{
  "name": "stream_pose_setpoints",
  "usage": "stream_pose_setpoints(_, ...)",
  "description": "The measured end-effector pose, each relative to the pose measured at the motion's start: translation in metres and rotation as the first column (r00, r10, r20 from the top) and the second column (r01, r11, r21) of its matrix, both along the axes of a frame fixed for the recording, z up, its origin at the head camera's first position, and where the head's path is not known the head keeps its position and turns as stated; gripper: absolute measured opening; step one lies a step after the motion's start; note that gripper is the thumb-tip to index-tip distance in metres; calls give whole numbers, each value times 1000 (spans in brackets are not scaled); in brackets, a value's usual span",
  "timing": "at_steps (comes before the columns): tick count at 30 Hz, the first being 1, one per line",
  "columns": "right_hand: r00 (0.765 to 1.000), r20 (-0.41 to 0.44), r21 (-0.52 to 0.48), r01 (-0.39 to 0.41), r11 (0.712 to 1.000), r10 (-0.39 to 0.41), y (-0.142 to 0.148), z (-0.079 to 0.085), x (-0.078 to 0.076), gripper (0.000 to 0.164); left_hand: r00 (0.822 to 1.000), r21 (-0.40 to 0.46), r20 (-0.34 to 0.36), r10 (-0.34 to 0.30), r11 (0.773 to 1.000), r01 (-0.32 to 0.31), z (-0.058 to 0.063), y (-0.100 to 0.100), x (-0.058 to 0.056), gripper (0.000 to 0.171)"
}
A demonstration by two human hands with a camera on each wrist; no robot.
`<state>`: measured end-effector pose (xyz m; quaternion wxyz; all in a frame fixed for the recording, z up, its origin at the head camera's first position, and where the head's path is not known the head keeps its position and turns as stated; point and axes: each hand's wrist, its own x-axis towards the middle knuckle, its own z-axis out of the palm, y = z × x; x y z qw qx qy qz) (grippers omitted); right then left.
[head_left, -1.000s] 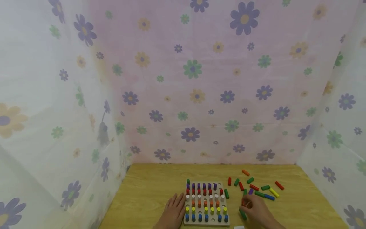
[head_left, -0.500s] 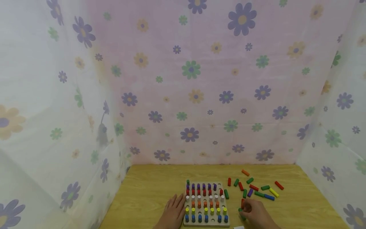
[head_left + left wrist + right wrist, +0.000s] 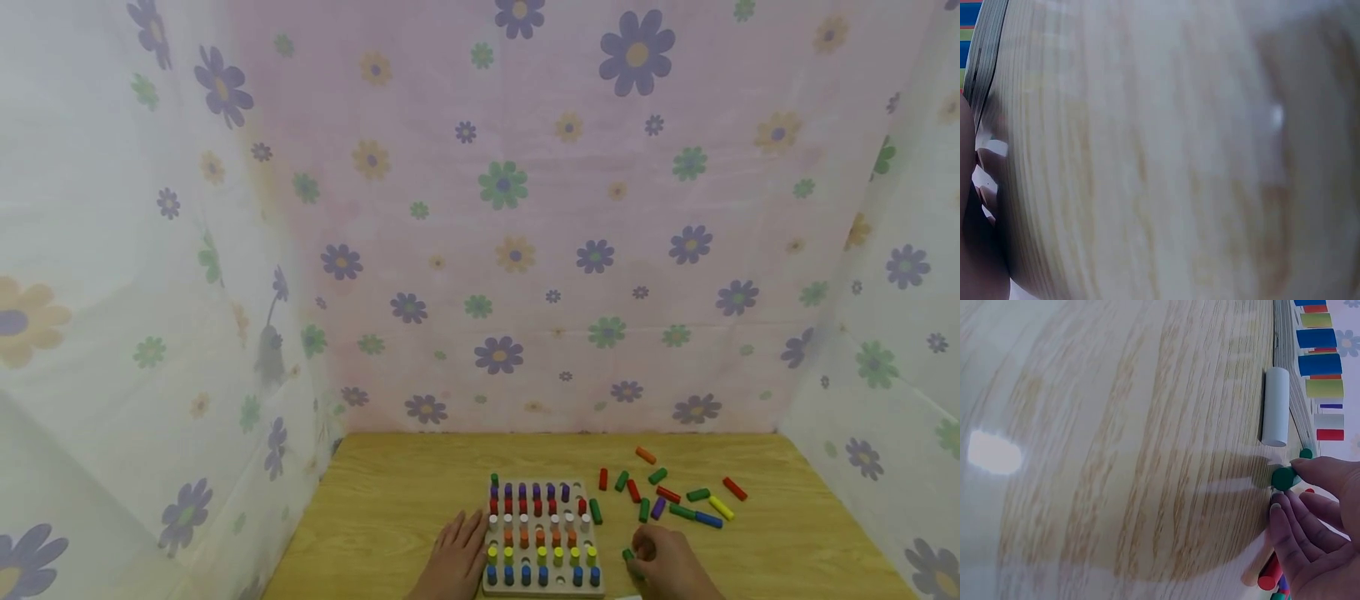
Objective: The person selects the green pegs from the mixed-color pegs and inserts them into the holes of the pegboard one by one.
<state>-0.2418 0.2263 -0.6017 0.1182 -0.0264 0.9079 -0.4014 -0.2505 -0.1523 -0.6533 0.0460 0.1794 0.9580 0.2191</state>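
Note:
My right hand (image 3: 671, 565) is low over the table, right of a pegboard (image 3: 540, 593). Its thumb and fingertips pinch a green peg (image 3: 1282, 479), whose round end faces the right wrist camera. My left hand (image 3: 453, 557) lies flat with straight fingers along the board's left side, fingertips at its edge; only parts of its fingers (image 3: 991, 169) show in the left wrist view. On the board, pegs stand in colour rows: purple, red, white, orange, yellow and blue, with one green peg (image 3: 494, 480) at the far left corner. Several holes are unfilled.
A white peg (image 3: 1276, 406) lies near the board's front right corner. Loose pegs are scattered at the right, among them a blue peg (image 3: 708, 520), a yellow peg (image 3: 721, 508), a purple peg (image 3: 658, 507) and an orange peg (image 3: 646, 455). Flowered curtains (image 3: 525, 317) enclose the table.
My right hand has drawn slightly toward me, its fingertips moving from around a red peg to the green one. That red peg no longer shows beside the hand. My left hand stays put.

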Motion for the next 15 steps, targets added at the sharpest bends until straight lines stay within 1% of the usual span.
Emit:
stream_pose_setpoints(4,1000,14,7,-10,1000,10,0,-2,0,13,1000,1,-23,-9,1000,9,0,0,0,64)
stream_pose_setpoints(8,999,22,12,-39,999,38,1,-4,-1,13,999,1,-47,-19,1000,19,-1,-1,1,62)
stream_pose_setpoints(15,995,3,15,-99,995,99,2,-6,-2,10,998,-2,-53,-15,1000,15,1,-1,3,62)
